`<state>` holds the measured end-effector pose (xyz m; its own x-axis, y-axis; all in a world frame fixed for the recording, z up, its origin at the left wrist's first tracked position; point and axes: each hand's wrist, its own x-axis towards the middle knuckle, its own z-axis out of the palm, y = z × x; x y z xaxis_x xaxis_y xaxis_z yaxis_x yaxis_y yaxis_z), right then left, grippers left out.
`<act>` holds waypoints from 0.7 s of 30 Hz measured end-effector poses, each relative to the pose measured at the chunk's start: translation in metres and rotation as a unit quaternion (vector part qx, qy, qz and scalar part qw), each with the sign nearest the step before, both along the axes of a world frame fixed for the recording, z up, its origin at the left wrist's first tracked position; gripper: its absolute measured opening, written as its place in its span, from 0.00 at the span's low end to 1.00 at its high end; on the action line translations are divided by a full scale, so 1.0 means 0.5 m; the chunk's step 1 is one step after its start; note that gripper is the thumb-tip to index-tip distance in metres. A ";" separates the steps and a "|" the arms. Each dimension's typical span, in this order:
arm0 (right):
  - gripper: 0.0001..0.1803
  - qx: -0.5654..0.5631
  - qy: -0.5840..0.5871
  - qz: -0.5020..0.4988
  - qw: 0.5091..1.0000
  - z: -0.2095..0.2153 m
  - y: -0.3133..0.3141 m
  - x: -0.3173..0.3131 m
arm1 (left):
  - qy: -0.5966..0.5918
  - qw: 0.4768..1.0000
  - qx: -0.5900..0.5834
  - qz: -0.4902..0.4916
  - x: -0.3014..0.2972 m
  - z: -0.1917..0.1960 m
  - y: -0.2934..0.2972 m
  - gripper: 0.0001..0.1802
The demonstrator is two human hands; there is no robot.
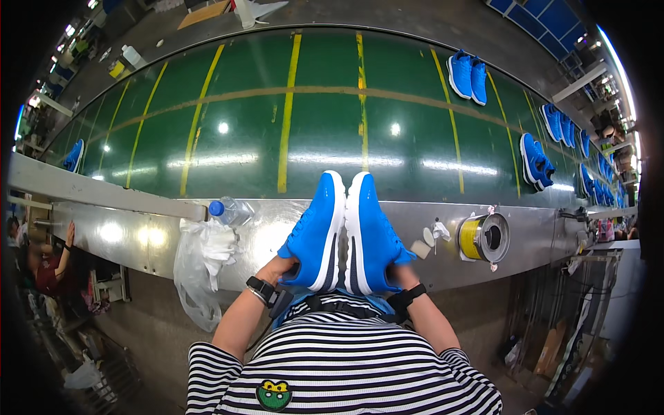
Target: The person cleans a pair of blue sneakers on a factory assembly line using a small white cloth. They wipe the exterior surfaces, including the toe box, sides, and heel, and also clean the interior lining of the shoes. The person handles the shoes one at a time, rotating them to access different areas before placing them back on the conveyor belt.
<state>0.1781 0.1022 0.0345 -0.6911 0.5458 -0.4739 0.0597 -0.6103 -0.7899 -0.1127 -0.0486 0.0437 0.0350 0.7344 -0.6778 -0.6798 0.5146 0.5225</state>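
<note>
The left hand is put into the opening of the left shoe, and the right hand into the right shoe. The fingers are hidden inside, so I cannot tell if they are clenched or spread. Both blue shoes are before the person's body, turned sole to sole, toes toward the green belt. The white soles come close together; if they are pressed or rubbed, they could, I think, mark one another. Should the fingers loosen inside, a shoe may slip down onto the metal ledge and scratch its glossy upper.

On the ledge, left of the shoes, lies a bottle; a careless left elbow might push it. Beside it a plastic bag hangs over the edge, where a sleeve could catch it. To the right is a yellow roll. Farther, on the belt, stands another pair; a set-down too close could knock it.
</note>
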 end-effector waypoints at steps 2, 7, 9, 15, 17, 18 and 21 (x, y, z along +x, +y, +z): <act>0.27 -0.058 0.023 -0.003 0.998 -0.006 0.013 0.009 | 0.006 1.000 0.025 -0.002 -0.002 0.021 0.001 0.21; 0.24 0.057 -0.056 0.084 0.993 0.022 0.024 0.021 | 0.053 0.996 0.050 -0.054 -0.024 0.028 -0.017 0.20; 0.22 0.132 -0.077 0.112 0.982 0.033 0.024 0.016 | 0.074 0.994 0.050 -0.062 -0.030 0.032 -0.023 0.20; 0.19 0.026 -0.003 -0.018 1.000 -0.017 0.011 0.050 | 0.083 0.995 0.005 -0.055 -0.015 0.060 -0.007 0.21; 0.19 0.083 -0.036 -0.037 0.995 0.008 0.002 0.043 | 0.105 0.992 -0.027 -0.058 -0.008 0.060 -0.016 0.21; 0.19 0.155 -0.065 -0.015 0.986 0.036 -0.002 0.035 | 0.115 0.991 -0.040 -0.053 -0.007 0.055 -0.030 0.21; 0.28 0.175 -0.151 -0.064 0.971 0.068 -0.019 -0.002 | 0.125 0.988 -0.058 -0.066 0.010 0.009 -0.052 0.20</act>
<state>0.1772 0.0929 0.0684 -0.4651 0.7822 -0.4145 0.2627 -0.3252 -0.9084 -0.1077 -0.0745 0.0484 -0.0546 0.6516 -0.7566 -0.4597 0.6563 0.5983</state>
